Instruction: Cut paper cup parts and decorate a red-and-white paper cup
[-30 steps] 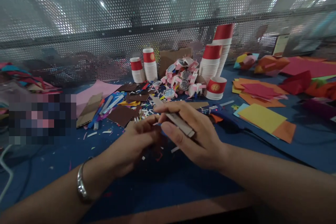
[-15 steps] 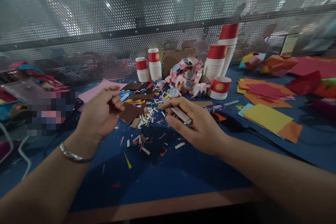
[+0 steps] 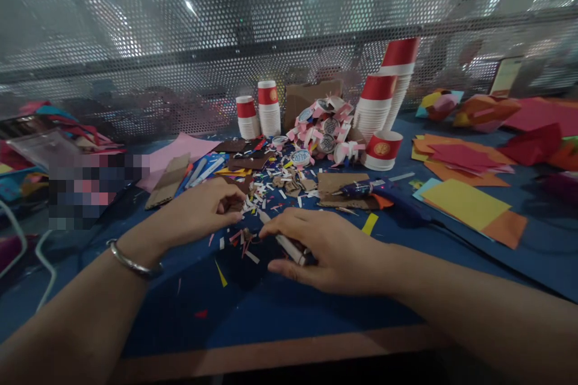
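My right hand is closed around a slim white pen-like object, low over the blue table. A narrow pale end of it points away from me, toward the scraps; its exact kind is unclear. My left hand is at the left edge of the paper scraps, palm down with its fingers curled in. Whatever may be between those fingertips is hidden. Small white, pink, red and yellow cuttings lie around both hands. A silver bangle circles my left wrist.
Red-and-white paper cups stand in stacks behind a heap of pink-and-white paper pieces. To the right, a blue glue gun with its cable lies by cardboard and coloured paper. Markers lie left; a perforated metal screen rises behind.
My left hand has come down and right to the scraps, turning palm down. My right hand has moved toward me and slightly left, still gripping the white object. Cardboard pieces are uncovered.
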`<move>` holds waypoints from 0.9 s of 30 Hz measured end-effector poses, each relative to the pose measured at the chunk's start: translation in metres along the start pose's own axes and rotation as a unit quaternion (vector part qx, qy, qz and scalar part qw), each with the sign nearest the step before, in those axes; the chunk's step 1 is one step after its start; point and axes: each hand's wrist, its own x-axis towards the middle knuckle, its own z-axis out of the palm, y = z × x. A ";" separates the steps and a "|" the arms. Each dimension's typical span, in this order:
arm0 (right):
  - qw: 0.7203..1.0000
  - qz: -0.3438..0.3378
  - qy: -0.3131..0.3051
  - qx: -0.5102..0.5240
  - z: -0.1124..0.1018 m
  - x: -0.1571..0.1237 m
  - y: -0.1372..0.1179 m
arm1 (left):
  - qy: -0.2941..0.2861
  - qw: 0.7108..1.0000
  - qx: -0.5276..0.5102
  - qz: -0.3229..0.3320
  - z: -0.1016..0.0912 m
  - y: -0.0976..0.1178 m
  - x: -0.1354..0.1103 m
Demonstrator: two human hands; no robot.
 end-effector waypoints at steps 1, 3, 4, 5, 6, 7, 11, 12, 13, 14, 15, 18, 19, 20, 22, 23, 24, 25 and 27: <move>1.000 0.000 -0.019 -0.009 0.000 0.000 -0.001 | -0.017 0.999 0.032 0.001 -0.001 0.001 -0.001; 0.998 0.003 -0.048 -0.028 0.000 0.001 -0.001 | -0.036 0.997 0.064 -0.014 -0.004 0.004 -0.002; 0.998 0.005 -0.057 -0.038 0.001 0.001 -0.001 | -0.042 0.996 0.069 -0.022 -0.006 0.005 -0.003; 0.997 0.006 -0.063 -0.046 0.001 0.001 -0.001 | -0.047 0.996 0.073 -0.030 -0.007 0.006 -0.003; 0.996 0.006 -0.066 -0.052 0.001 0.002 -0.001 | -0.053 0.995 0.079 -0.037 -0.008 0.007 -0.003; 0.996 0.004 -0.068 -0.055 0.001 0.002 -0.001 | -0.059 0.994 0.084 -0.042 -0.008 0.008 -0.003; 0.996 0.004 -0.073 -0.053 0.000 0.001 -0.002 | -0.081 0.992 0.080 -0.049 -0.006 0.006 -0.005; 0.996 0.008 -0.073 -0.055 -0.001 0.001 -0.002 | -0.088 0.993 0.065 -0.043 -0.006 0.005 -0.005; 0.995 0.011 -0.076 -0.057 -0.002 0.001 -0.003 | -0.090 0.994 0.045 -0.036 -0.006 0.003 -0.005; 0.995 0.015 -0.079 -0.062 -0.002 0.001 -0.003 | -0.082 0.996 0.023 -0.028 -0.006 0.000 -0.004; 0.994 0.018 -0.082 -0.066 -0.003 0.001 -0.003 | -0.061 0.998 0.002 -0.021 -0.007 -0.003 -0.003; 0.993 0.023 -0.085 -0.075 -0.004 0.000 -0.003 | 0.068 0.997 -0.008 -0.031 -0.012 -0.021 0.004; 0.993 0.023 -0.086 -0.076 -0.004 0.000 -0.002 | 0.098 0.994 0.015 -0.046 -0.013 -0.028 0.007; 0.993 0.023 -0.086 -0.077 -0.004 0.000 -0.002 | 0.119 0.989 0.053 -0.067 -0.013 -0.037 0.010; 0.992 0.025 -0.090 -0.080 -0.005 0.000 -0.001 | 0.122 0.985 0.078 -0.090 -0.011 -0.053 0.016; 0.992 0.026 -0.093 -0.083 -0.005 0.000 -0.001 | 0.114 0.985 0.086 -0.098 -0.008 -0.059 0.019; 0.991 0.029 -0.094 -0.086 -0.006 0.000 -0.001 | 0.105 0.985 0.094 -0.102 -0.005 -0.064 0.020; 0.991 0.030 -0.097 -0.089 -0.006 0.000 -0.002 | 0.097 0.985 0.100 -0.101 -0.002 -0.068 0.022; 0.990 0.032 -0.101 -0.097 -0.007 -0.001 -0.002 | 0.099 0.983 0.113 -0.108 0.005 -0.072 0.024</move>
